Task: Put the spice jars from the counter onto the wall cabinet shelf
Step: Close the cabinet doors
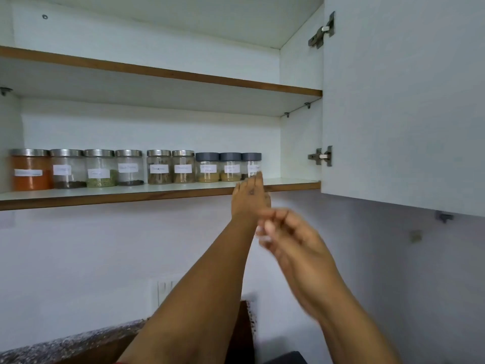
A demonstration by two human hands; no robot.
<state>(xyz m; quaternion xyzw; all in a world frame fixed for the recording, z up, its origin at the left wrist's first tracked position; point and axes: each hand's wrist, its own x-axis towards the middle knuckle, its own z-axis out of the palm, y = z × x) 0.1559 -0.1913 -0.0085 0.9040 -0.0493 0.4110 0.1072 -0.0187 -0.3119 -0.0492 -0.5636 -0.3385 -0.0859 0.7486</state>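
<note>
Nine spice jars [136,168] sit in a row on the lower shelf [288,184] of the wall cabinet, six with steel lids, three with grey ones. Rightmost grey-lid jar [251,164] has the left hand [250,195] reaching up to it, fingers straight, tips touching its front. Right hand [286,232] hangs below that jar, blurry, fingers loosely curled, holding nothing. Cabinet door [404,101] stands open right of the jar.
</note>
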